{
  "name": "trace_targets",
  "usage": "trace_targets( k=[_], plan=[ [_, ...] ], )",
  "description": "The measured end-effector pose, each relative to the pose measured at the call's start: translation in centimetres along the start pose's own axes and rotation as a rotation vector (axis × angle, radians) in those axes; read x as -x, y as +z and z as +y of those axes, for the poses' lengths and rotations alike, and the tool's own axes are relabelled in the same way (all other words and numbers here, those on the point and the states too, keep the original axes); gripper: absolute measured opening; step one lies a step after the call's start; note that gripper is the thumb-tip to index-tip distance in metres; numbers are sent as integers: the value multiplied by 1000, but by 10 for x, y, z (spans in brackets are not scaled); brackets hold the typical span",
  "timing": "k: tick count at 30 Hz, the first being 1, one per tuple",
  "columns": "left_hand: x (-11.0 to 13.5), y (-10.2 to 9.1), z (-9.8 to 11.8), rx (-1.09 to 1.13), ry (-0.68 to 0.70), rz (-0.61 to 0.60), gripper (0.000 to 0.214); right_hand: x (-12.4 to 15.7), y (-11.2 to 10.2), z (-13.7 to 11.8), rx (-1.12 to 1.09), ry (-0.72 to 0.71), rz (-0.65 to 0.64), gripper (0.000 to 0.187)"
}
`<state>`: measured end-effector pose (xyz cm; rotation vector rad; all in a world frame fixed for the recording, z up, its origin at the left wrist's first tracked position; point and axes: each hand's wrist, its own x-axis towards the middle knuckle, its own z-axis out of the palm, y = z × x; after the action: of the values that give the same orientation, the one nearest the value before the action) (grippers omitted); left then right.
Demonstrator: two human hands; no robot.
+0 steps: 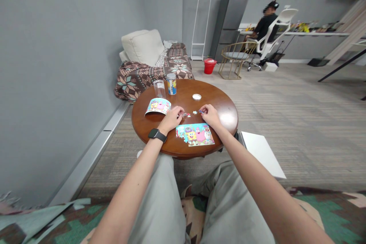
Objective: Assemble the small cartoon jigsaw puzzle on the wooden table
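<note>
On the round wooden table (pixel 225 103) lies a partly assembled cartoon jigsaw puzzle (pixel 197 135), its left edge ragged. Beyond it are a few loose puzzle pieces (pixel 195 112). My left hand (pixel 173 117), with a black watch on the wrist, has its fingers curled together at a small piece left of the loose ones. Pinched in the fingertips of my right hand (pixel 211 114) is a dark blue and red puzzle piece (pixel 201 112). A curved picture sheet (pixel 158 105) with the same cartoon figures stands behind my left hand.
A clear glass (pixel 159 89), a printed tin (pixel 172 85) and a round lid (pixel 196 97) stand farther back on the table. A covered sofa (pixel 154 65) is behind it. A white board (pixel 261 152) is low on the right. Farther off, a person sits in a white chair (pixel 281 26).
</note>
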<state>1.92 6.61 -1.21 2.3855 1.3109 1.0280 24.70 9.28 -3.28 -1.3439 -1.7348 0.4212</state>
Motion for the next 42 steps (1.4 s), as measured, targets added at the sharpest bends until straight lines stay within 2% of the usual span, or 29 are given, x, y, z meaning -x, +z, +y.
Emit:
trace_targets(
  k=[6,13,22,29,35,42],
  plan=[
    [1,-2,4,-29,-9,-35,18,0,0,2,-27,-25,-4,27],
    [-1,-4,8,-54,21,-172,14,0,0,-2,7,-12,-6,26],
    [0,0,3,-88,-28,-106,21,0,0,-3,1,1,2,25],
    [0,0,1,-62,-23,-88,17,1,-1,-4,10,8,-4,24],
    [3,-2,3,-25,61,-153,37,1,-1,-3,15,2,2,26],
    [2,1,-1,-2,13,-109,17,-1,0,-4,26,14,3,24]
  ],
)
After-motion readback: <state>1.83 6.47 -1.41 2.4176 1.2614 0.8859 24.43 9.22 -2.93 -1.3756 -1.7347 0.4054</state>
